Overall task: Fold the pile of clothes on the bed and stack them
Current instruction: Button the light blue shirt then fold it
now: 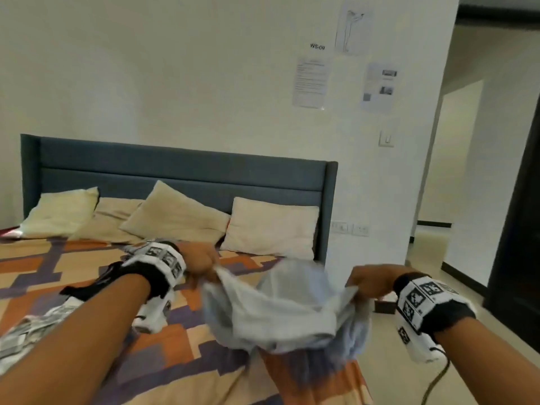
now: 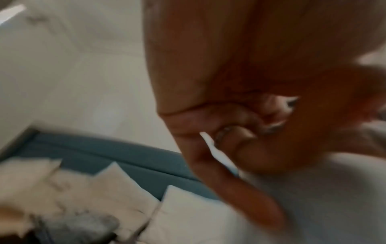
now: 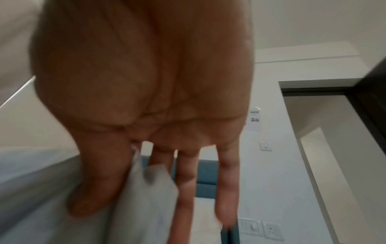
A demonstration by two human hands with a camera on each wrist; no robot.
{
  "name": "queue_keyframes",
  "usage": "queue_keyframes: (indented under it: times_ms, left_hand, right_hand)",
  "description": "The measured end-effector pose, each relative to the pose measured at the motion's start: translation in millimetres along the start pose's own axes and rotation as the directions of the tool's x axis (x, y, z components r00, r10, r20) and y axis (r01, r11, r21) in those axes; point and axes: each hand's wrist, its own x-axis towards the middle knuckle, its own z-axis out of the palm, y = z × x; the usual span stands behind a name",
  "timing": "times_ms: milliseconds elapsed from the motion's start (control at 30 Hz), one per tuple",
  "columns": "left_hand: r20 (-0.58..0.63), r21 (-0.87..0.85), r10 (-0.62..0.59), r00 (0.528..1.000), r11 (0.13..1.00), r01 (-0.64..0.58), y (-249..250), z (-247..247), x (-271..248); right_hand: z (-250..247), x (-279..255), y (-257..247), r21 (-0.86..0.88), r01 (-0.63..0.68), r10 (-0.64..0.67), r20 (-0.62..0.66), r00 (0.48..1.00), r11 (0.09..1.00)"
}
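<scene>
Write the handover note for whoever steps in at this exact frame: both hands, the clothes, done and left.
Left hand grips one edge of the light blue garment; right hand pinches the opposite edge. The garment hangs bunched between them above the near right part of the patterned bedspread, not yet folded. More patterned clothes lie unfolded by the left forearm. No finished stack in view. Left: spread, fold, stack this one, then the rest.

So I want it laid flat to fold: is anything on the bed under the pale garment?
Nothing visible: below the pale garment, held by the left hand and right hand, the bedspread is bare.
</scene>
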Motion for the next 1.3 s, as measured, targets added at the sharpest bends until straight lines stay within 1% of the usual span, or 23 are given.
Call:
queue_keyframes:
  times_ms: [33,67,100,167,200,267,367,433,500,600,733,767,833,900,967,1000,1033,1067,1100,1167,1200,1267,1300]
  left_hand:
    - [-0.214,-0.158,0.014,0.977,0.986,-0.049,3.2,-6.5,-2.9]
    - [-0.460,-0.262,-0.012,0.888,0.957,-0.123,8.6,-16.1,-5.7]
    - [-0.673,-0.311,-0.081,0.735,0.933,-0.181,11.3,-25.5,-6.5]
    - [-0.862,-0.319,-0.203,0.464,0.929,-0.187,20.6,-39.1,-6.3]
    - [-0.873,-0.288,-0.187,0.451,0.943,-0.167,27.1,-41.8,-5.4]
    - [-0.819,-0.198,-0.020,0.573,0.948,-0.249,50.3,-36.7,-6.6]
    - [-0.718,-0.072,0.298,0.629,0.867,-0.493,100.9,-5.4,-16.7]
    - [-0.593,0.102,0.317,0.740,0.941,-0.322,128.6,30.3,-15.1]
    - [-0.548,0.147,0.182,0.816,0.982,-0.120,138.0,63.0,-7.4]
    - [-0.698,-0.072,-0.018,0.715,0.996,-0.046,128.4,67.5,0.1]
    - [-0.782,0.143,0.096,0.616,0.989,0.028,90.8,58.1,-1.2]
    - [-0.778,0.186,0.119,0.617,0.982,0.045,83.4,54.3,-4.5]
    - [-0.768,0.276,0.106,0.632,0.944,0.178,70.4,46.5,-11.6]
    - [-0.803,0.294,0.032,0.595,0.890,0.348,61.8,37.8,-18.9]
    - [-0.813,0.216,-0.054,0.580,0.896,0.387,57.8,29.8,-27.9]
    - [-0.785,0.093,-0.133,0.606,0.941,0.326,58.6,26.7,-33.3]
    - [-0.731,-0.110,-0.226,0.644,0.970,0.216,58.1,23.7,-35.4]
    - [-0.652,-0.377,-0.329,0.683,0.922,0.084,58.6,21.4,-37.9]
    - [-0.537,-0.629,-0.406,0.739,0.777,-0.031,59.3,20.3,-38.8]
    - [-0.309,-0.909,-0.415,0.856,0.394,-0.137,62.6,24.8,-49.6]
    - [-0.246,-0.950,-0.387,0.889,0.276,-0.143,62.9,28.1,-55.5]
    - [-0.189,-0.974,-0.344,0.920,0.185,-0.131,59.0,31.5,-64.0]
    - [-0.173,-0.982,-0.329,0.929,0.133,-0.136,56.5,32.2,-66.1]
  right_hand:
    - [-3.8,-3.1,2.3,-0.020,0.005,-0.007,-0.097,0.995,1.000]
    - [-7.6,-6.5,5.4,0.014,0.022,-0.018,-0.216,0.976,1.000]
    - [-11.7,-11.1,6.9,0.097,0.056,-0.017,-0.370,0.929,0.994]
    - [-18.6,-16.5,7.1,0.328,0.197,0.091,-0.688,0.720,0.924]
    - [-22.5,-17.8,5.5,0.410,0.286,0.173,-0.783,0.597,0.866]
    - [-31.5,-21.6,-3.7,0.455,0.404,0.255,-0.852,0.457,0.793]
    - [-39.1,-24.2,-36.5,0.366,0.454,0.178,-0.897,0.405,0.812]
    - [-41.5,-24.7,-59.9,0.304,0.502,0.117,-0.922,0.370,0.810]
    - [-40.7,-24.6,-74.7,0.252,0.536,0.047,-0.929,0.366,0.806]
    - [-32.2,-22.4,-72.5,0.166,0.461,-0.068,-0.891,0.449,0.872]
    - [3.2,-14.9,-48.2,-0.009,-0.001,-0.005,-0.617,0.787,1.000]
    - [15.7,-12.2,-39.1,-0.005,-0.090,0.070,-0.579,0.812,0.996]
    - [38.6,-7.1,-22.7,0.116,-0.171,0.206,-0.593,0.778,0.978]
    - [55.4,-5.0,-15.8,0.342,-0.055,0.295,-0.703,0.647,0.938]
    - [69.2,-11.8,-26.4,0.436,0.307,0.214,-0.805,0.553,0.846]
    - [74.5,-21.8,-40.3,0.423,0.477,0.067,-0.798,0.599,0.770]
    - [79.2,-34.1,-57.8,0.446,0.590,-0.152,-0.697,0.700,0.673]
    - [84.1,-43.5,-75.9,0.516,0.601,-0.383,-0.471,0.794,0.610]
    - [90.0,-47.2,-88.2,0.570,0.552,-0.560,-0.184,0.808,0.609]
    - [106.5,-36.7,-96.2,0.648,0.463,-0.689,0.134,0.712,0.605]
    - [113.9,-25.5,-96.4,0.613,0.467,-0.661,0.123,0.740,0.637]
    - [124.0,0.6,-93.1,0.390,0.503,-0.431,-0.262,0.864,0.771]
    - [128.8,12.8,-89.0,0.380,0.427,-0.248,-0.436,0.865,0.821]
